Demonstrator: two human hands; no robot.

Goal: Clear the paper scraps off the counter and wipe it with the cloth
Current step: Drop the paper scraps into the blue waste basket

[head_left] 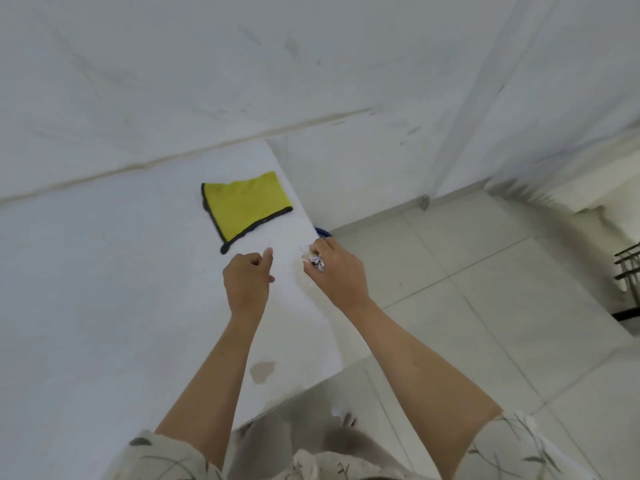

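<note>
Right hand (334, 268): fingers curled round a bunch of paper scraps (313, 259), held at the counter's right edge.
Left hand (247, 275): just beside, at nine o'clock of the right hand; loosely curled over the counter, whether it holds anything cannot be told.
Cloth (247, 204): yellow with dark trim, flat on the counter at eleven o'clock of the hands, apart from both.
Counter (104, 289): white, a brownish stain near its front corner.
Blue object (323, 233): at twelve o'clock of the right hand, below the counter edge, mostly hidden.
</note>
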